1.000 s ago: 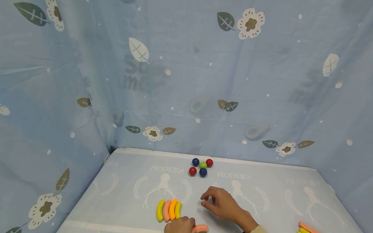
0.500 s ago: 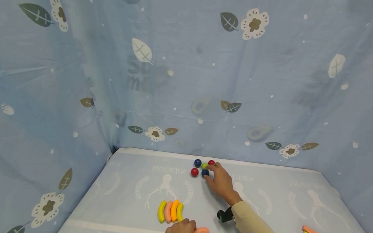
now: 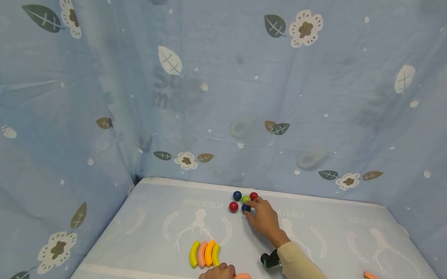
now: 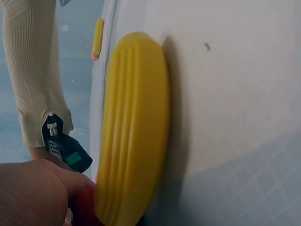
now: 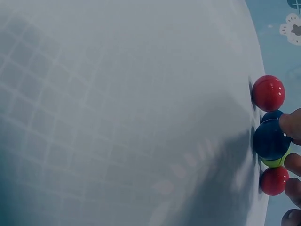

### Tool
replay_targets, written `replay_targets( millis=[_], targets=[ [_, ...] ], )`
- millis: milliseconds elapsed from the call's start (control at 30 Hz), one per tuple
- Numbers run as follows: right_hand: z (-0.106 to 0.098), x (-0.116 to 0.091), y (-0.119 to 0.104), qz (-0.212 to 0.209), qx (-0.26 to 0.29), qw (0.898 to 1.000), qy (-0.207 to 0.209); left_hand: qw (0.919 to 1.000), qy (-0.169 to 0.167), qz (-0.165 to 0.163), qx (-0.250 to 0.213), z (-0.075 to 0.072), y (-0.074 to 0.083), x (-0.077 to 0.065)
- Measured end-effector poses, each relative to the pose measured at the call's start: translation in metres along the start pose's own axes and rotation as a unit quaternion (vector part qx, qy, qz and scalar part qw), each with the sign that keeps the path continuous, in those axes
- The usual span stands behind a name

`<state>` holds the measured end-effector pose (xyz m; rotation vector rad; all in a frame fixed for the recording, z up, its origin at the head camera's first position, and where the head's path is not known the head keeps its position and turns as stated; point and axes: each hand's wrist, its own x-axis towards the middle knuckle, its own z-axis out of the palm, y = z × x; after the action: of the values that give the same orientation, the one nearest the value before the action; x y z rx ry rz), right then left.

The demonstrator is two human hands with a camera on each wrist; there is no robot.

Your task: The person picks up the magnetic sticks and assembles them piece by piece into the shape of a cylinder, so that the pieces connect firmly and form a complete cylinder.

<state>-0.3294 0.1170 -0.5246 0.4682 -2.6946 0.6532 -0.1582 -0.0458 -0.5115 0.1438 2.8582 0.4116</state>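
Observation:
In the head view my right hand (image 3: 264,216) reaches over the balls, thumb and fingers around a dark blue ball (image 5: 271,140). A second blue ball (image 3: 237,196), a green ball (image 3: 246,199), a red ball (image 3: 254,195) and another red ball (image 3: 233,207) sit close around it. My left hand (image 3: 216,277) stays low at the front with curled fingers. A pink toy banana (image 3: 243,278) sticks out at its right side. In the left wrist view its thumb lies against a smooth red thing (image 4: 84,207), mostly hidden behind a yellow toy banana (image 4: 134,127).
Toy bananas stand in a row before the left hand: yellow (image 3: 195,254), pink (image 3: 202,254), orange (image 3: 209,252) and yellow-green (image 3: 216,255). More banana pieces (image 3: 372,276) lie at the right front. A patterned cloth (image 3: 206,94) hangs behind the table (image 3: 156,225).
My right hand has moved forward from mid-table to the balls and now has its fingers around the near blue one. The left hand stays beside the pink toy banana.

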Motion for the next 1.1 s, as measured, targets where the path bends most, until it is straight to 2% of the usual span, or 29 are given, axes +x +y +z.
replay_targets(
  millis=[167, 333, 500, 800, 1100],
  targets=[
    [-0.002, -0.003, -0.003, 0.000, 0.007, 1.000, 0.009, 0.9999, 0.007, 0.006, -0.007, 0.002, -0.002, 0.000],
    [0.000, -0.005, -0.003, 0.000, 0.004, 1.000, 0.007, 1.0000, 0.006, -0.003, -0.002, 0.002, -0.001, -0.001],
    [-0.002, -0.006, -0.005, 0.017, 0.010, 1.000, 0.009, 0.9999, -0.004, -0.011, 0.000, 0.002, 0.000, 0.000],
    [-0.004, -0.011, -0.006, 0.016, 0.008, 0.999, -0.037, 0.9997, -0.019, -0.018, -0.001, 0.005, -0.002, 0.003],
    [-0.007, -0.017, -0.003, 0.005, 0.029, 0.998, -0.062, 0.9995, -0.019, -0.019, -0.016, 0.005, -0.003, 0.003]
  ],
)
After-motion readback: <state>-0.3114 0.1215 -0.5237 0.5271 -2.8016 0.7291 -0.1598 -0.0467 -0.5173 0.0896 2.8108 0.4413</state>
